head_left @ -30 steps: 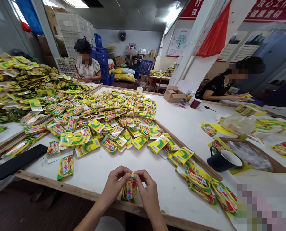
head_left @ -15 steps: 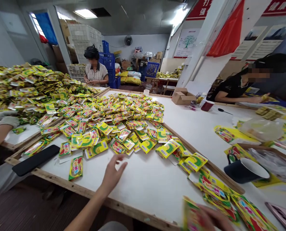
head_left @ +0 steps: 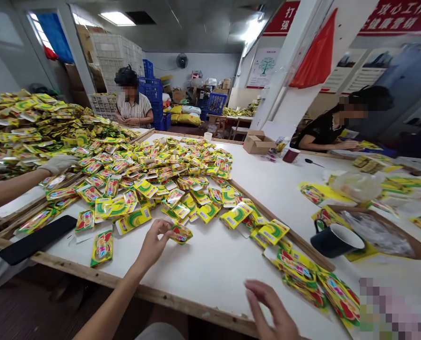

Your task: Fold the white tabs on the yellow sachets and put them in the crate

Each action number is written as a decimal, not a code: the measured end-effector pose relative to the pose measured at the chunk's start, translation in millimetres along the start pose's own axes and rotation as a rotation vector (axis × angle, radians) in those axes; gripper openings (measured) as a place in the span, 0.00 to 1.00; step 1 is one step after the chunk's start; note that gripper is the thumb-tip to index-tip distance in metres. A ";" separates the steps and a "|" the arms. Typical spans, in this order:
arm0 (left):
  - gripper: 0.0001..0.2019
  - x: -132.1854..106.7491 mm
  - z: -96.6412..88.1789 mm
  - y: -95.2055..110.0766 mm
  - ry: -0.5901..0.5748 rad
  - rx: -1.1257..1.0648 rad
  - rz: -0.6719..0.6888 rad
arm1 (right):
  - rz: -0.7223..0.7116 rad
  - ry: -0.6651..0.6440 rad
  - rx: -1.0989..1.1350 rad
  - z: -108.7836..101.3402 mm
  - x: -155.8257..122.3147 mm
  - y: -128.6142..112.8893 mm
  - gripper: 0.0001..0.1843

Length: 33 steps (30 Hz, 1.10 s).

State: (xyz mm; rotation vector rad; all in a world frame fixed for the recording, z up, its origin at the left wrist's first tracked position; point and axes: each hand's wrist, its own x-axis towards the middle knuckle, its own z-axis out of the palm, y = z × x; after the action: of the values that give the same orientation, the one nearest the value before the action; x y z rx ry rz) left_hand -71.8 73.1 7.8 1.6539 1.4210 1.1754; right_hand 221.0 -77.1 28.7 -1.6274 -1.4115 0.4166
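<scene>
My left hand (head_left: 153, 244) pinches a small yellow and red packet (head_left: 180, 233) at the near edge of a large spread of like packets (head_left: 160, 174) on the white table (head_left: 210, 269). My right hand (head_left: 272, 307) hovers open over the table's front edge, holding nothing. To its right lies a row of finished packets (head_left: 313, 283) along a wooden strip.
A black phone (head_left: 36, 239) lies at the left front. A dark mug (head_left: 334, 240) stands to the right, a cardboard box (head_left: 258, 141) farther back. A gloved hand of a co-worker (head_left: 56, 165) reaches in from the left. Two more people sit at the far side.
My left hand reached forward and picked a packet from the pile. My right hand laid its packet on the right row and came back empty. The co-worker's gloved hand moved in.
</scene>
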 end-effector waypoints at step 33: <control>0.09 -66.7 59.8 33.4 -0.298 -0.455 -0.076 | -0.013 -0.230 0.342 83.7 19.8 -23.2 0.08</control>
State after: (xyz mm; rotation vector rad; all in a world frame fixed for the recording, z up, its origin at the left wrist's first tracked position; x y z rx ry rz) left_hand -4.4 5.8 0.6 1.3711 0.9386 1.0609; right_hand 150.4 -26.6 9.0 -1.3226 -1.4256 0.8123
